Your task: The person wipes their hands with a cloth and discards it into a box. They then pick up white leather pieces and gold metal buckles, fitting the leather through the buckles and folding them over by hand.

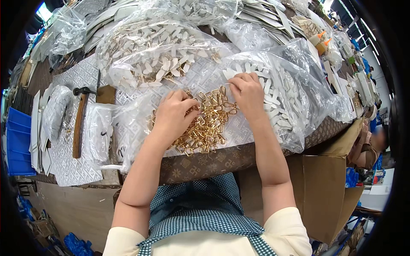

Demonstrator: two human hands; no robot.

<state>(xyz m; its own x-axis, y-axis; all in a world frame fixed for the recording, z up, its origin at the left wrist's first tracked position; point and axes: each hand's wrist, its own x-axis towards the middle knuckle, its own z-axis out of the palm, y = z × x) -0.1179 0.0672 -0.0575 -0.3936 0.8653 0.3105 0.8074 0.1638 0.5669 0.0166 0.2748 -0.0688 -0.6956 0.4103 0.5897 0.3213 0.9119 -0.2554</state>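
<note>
A heap of gold-coloured metal clasps (pixel 205 128) lies on the patterned sheet at the table's front. At its left side my left hand (pixel 177 113) is over the clasps, fingers bent and pressed together; what they hold is hidden. My right hand (pixel 247 91) is at the left edge of a clear plastic bag holding pale tabs (pixel 273 91). Its thumb and fingers are pinched together, with a small pale piece at the fingertips. Behind the heap, another clear bag holds pale tabs (pixel 164 68) mixed with gold clasps.
A hammer (pixel 79 123) lies at the left, beside plastic-wrapped bundles (pixel 99 132). Stacked flat pieces (pixel 260 19) line the back. An open cardboard box (pixel 324 192) stands at the front right, a blue crate (pixel 19 143) at far left. Another person (pixel 367 149) is at far right.
</note>
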